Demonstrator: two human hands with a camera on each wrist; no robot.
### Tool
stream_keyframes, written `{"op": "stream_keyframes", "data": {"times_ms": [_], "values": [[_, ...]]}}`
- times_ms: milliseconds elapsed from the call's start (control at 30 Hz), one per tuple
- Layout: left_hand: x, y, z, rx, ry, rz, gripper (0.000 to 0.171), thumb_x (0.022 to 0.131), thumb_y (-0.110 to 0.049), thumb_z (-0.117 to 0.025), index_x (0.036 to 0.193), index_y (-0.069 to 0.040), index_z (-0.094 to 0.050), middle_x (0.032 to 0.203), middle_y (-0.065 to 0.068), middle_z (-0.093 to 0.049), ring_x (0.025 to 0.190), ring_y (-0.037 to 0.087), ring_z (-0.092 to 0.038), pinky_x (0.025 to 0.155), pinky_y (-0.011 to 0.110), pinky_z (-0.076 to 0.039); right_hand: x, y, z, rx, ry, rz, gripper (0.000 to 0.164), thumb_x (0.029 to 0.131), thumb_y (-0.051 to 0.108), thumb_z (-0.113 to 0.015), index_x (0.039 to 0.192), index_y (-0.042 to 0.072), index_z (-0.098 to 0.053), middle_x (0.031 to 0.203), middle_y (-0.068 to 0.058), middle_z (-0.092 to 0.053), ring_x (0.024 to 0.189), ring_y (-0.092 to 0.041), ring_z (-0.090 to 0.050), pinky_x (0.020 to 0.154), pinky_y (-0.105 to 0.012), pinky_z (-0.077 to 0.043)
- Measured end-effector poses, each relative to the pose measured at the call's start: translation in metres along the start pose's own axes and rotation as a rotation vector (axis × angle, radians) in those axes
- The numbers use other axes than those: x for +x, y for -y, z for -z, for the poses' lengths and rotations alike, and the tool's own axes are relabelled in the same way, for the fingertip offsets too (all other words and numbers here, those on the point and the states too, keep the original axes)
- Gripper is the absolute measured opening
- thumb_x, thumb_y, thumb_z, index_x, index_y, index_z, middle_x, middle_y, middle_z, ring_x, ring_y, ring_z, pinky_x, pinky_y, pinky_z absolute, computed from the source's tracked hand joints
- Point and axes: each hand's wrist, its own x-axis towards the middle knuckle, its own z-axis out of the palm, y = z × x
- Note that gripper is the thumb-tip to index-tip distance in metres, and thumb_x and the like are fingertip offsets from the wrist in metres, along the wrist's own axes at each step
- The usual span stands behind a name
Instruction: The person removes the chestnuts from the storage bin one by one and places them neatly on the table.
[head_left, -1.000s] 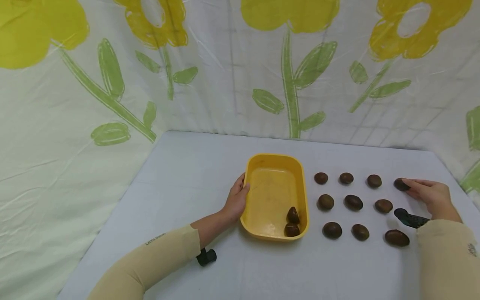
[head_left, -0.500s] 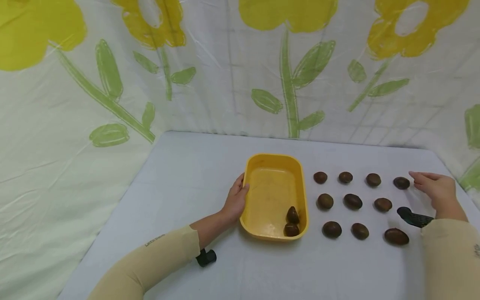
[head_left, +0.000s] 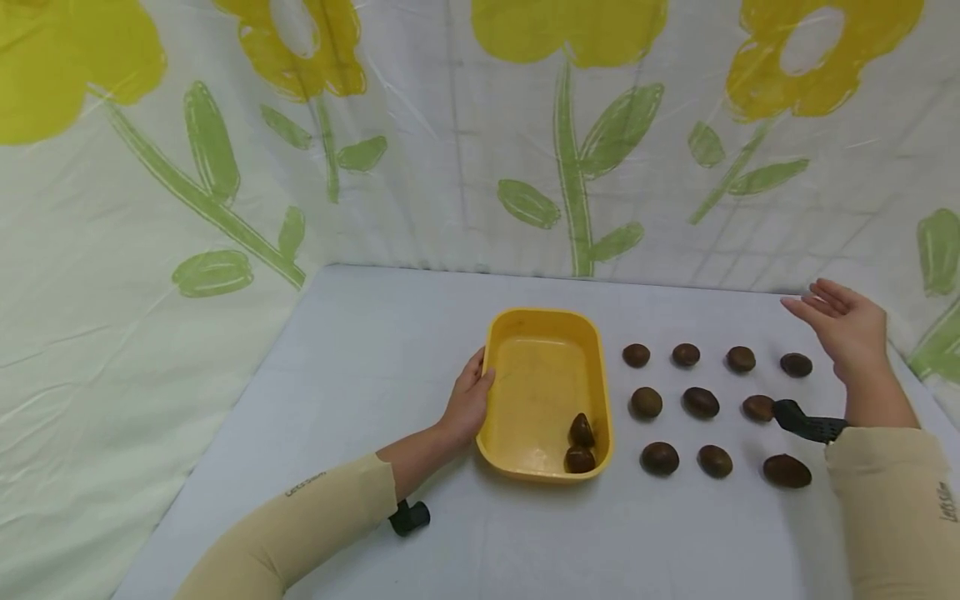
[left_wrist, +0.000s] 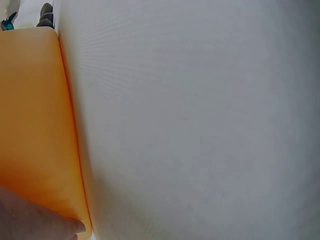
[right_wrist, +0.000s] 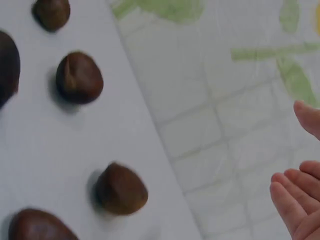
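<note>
A yellow plastic tray [head_left: 521,392] stands on the table, and my left hand [head_left: 467,404] holds its left side near the rim. In the left wrist view a finger [left_wrist: 40,220] lies against the tray's outer wall [left_wrist: 35,110]. Two chestnuts [head_left: 581,431] lie in the tray's near right corner. Right of the tray, several chestnuts [head_left: 701,402] stand in three rows. My right hand [head_left: 851,329] is raised beyond the far right chestnut [head_left: 796,365], fingers extended and thumb apart, holding nothing. The right wrist view shows that hand [right_wrist: 302,195] apart from the chestnuts [right_wrist: 121,189].
A white cloth covers the table [head_left: 360,350]. Behind it hangs a pale curtain [head_left: 435,167] printed with yellow flowers. Black wrist camera mounts show beside the left wrist [head_left: 409,518] and the right wrist [head_left: 808,423]; the right one partly covers a chestnut.
My right hand has let go of the far right chestnut, drawn off to the right, then risen toward the curtain with its fingers spreading. My left hand and the tray stay put.
</note>
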Motion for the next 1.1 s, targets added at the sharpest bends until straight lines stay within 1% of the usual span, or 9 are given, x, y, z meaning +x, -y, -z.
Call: {"op": "stream_keyframes", "data": {"times_ms": [167, 333, 400, 567, 700, 800, 867, 1033, 1100], "values": [[0.001, 0.001, 0.001, -0.005, 0.007, 0.001, 0.05, 0.102, -0.015, -0.032, 0.148, -0.005, -0.017, 0.155, 0.011, -0.019, 0.143, 0.026, -0.019, 0.116, 0.045, -0.017, -0.013, 0.022, -0.016, -0.108, 0.033, 0.148, 0.074, 0.083, 0.042, -0.064, 0.147, 0.025, -0.029, 0.149, 0.007, -0.036, 0.11, 0.016, -0.045, 0.101, -0.009, -0.034], [0.001, -0.001, 0.0, -0.001, 0.002, 0.012, 0.05, 0.102, -0.016, -0.032, 0.149, -0.006, -0.018, 0.155, 0.01, -0.02, 0.143, 0.025, -0.019, 0.117, 0.044, -0.017, -0.027, 0.044, -0.036, -0.255, 0.098, 0.322, 0.072, 0.086, 0.04, -0.063, 0.146, 0.013, -0.032, 0.147, -0.007, -0.04, 0.108, 0.015, -0.047, 0.086, -0.002, -0.041], [0.0, -0.002, 0.0, 0.001, -0.003, 0.018, 0.05, 0.102, -0.017, -0.032, 0.149, -0.007, -0.018, 0.156, 0.009, -0.02, 0.143, 0.024, -0.019, 0.117, 0.044, -0.017, -0.032, 0.052, -0.043, -0.263, 0.129, 0.386, 0.071, 0.086, 0.036, -0.064, 0.144, 0.007, -0.035, 0.144, -0.013, -0.043, 0.103, 0.018, -0.046, 0.08, 0.001, -0.041], [0.0, -0.002, -0.001, 0.023, -0.018, 0.026, 0.05, 0.102, -0.017, -0.033, 0.148, -0.007, -0.019, 0.155, 0.009, -0.02, 0.143, 0.024, -0.019, 0.117, 0.044, -0.017, -0.045, 0.071, -0.06, -0.239, 0.203, 0.469, 0.066, 0.085, 0.03, -0.067, 0.141, 0.007, -0.04, 0.135, -0.009, -0.05, 0.097, 0.022, -0.046, 0.079, 0.002, -0.041], [0.001, -0.001, 0.0, 0.014, -0.016, 0.01, 0.05, 0.102, -0.016, -0.033, 0.148, -0.006, -0.019, 0.155, 0.01, -0.02, 0.143, 0.025, -0.018, 0.117, 0.044, -0.016, -0.054, 0.083, -0.078, -0.271, 0.256, 0.507, 0.064, 0.085, 0.029, -0.068, 0.14, 0.009, -0.042, 0.137, -0.014, -0.049, 0.108, 0.01, -0.051, 0.082, 0.001, -0.041], [0.002, 0.0, 0.001, 0.006, -0.007, 0.001, 0.05, 0.102, -0.016, -0.033, 0.148, -0.005, -0.018, 0.155, 0.011, -0.019, 0.143, 0.025, -0.018, 0.117, 0.044, -0.016, -0.062, 0.089, -0.093, -0.304, 0.297, 0.538, 0.064, 0.084, 0.028, -0.069, 0.139, 0.007, -0.043, 0.137, -0.019, -0.048, 0.12, -0.013, -0.053, 0.086, -0.004, -0.043], [0.002, 0.0, 0.001, 0.008, -0.008, 0.006, 0.05, 0.102, -0.017, -0.033, 0.148, -0.005, -0.018, 0.155, 0.011, -0.02, 0.143, 0.025, -0.019, 0.117, 0.044, -0.017, -0.066, 0.092, -0.103, -0.327, 0.332, 0.56, 0.064, 0.084, 0.029, -0.069, 0.138, 0.007, -0.044, 0.137, -0.018, -0.049, 0.123, -0.026, -0.051, 0.091, -0.013, -0.046], [0.001, -0.001, 0.0, -0.003, -0.01, 0.016, 0.05, 0.102, -0.016, -0.033, 0.148, -0.006, -0.019, 0.155, 0.01, -0.022, 0.142, 0.025, -0.022, 0.116, 0.044, -0.018, -0.075, 0.096, -0.125, -0.338, 0.422, 0.607, 0.064, 0.083, 0.03, -0.07, 0.138, 0.007, -0.045, 0.137, -0.015, -0.05, 0.124, -0.032, -0.05, 0.096, -0.037, -0.044], [0.001, -0.001, 0.0, -0.008, -0.01, 0.023, 0.05, 0.102, -0.016, -0.033, 0.148, -0.006, -0.019, 0.155, 0.01, -0.022, 0.142, 0.024, -0.023, 0.116, 0.043, -0.019, -0.078, 0.097, -0.134, -0.335, 0.454, 0.63, 0.064, 0.083, 0.029, -0.07, 0.137, 0.005, -0.046, 0.137, -0.016, -0.051, 0.123, -0.033, -0.05, 0.097, -0.04, -0.044]]}}
